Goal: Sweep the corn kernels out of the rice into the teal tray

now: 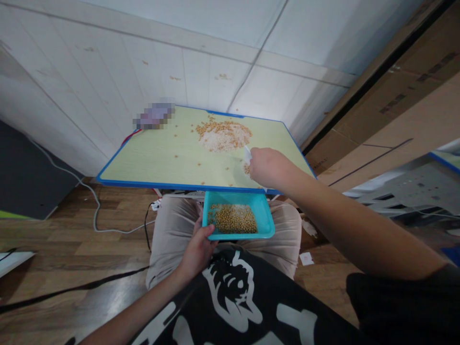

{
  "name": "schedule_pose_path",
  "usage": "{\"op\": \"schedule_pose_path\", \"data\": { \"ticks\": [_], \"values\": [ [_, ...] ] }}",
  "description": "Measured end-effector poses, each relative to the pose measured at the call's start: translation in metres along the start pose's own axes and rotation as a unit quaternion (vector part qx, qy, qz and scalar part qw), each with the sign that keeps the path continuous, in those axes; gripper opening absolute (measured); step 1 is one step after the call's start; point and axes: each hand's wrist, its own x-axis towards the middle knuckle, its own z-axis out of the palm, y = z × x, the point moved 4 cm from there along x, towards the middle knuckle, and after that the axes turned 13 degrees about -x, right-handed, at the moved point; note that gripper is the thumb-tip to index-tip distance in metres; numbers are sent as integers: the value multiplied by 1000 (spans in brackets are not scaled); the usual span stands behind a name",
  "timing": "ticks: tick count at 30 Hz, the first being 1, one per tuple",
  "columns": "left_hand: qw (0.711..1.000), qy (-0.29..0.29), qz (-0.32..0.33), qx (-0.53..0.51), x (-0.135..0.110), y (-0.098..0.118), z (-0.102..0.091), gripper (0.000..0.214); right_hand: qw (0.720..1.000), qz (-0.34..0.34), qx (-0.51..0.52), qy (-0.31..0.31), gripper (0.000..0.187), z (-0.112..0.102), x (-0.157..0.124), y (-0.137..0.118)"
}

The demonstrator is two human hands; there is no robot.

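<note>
My left hand [197, 249] grips the near left corner of a teal tray [265, 218], held over my lap just under the table's front edge. The tray holds a heap of yellow beans [233, 219] mixed with some white grains. My right hand [268, 167] is closed on a small white card [247, 154], resting on the table near the front edge, with a few beans beside it. Farther back on the table lies a pile of white rice and beans [223, 135].
The small table [143, 158] has a pale green top and blue rim; loose beans are scattered over it. A blurred purple object [154, 116] sits at its back left. Cables run over the wooden floor on the left. Cardboard boxes [395, 110] stand at right.
</note>
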Motion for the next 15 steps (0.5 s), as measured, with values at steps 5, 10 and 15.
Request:
{"op": "schedule_pose_path", "data": {
  "ticks": [5, 10, 15],
  "values": [
    [1000, -4, 10, -4, -1, 3, 1, 80, 1000, -6, 1, -7, 41, 0, 4, -5],
    [1000, -1, 5, -10, -1, 3, 2, 80, 1000, -7, 2, -7, 39, -3, 6, -10],
    [1000, -5, 6, -7, 0, 3, 1, 79, 1000, 1, 4, 4, 36, -9, 4, -15]
  ]
}}
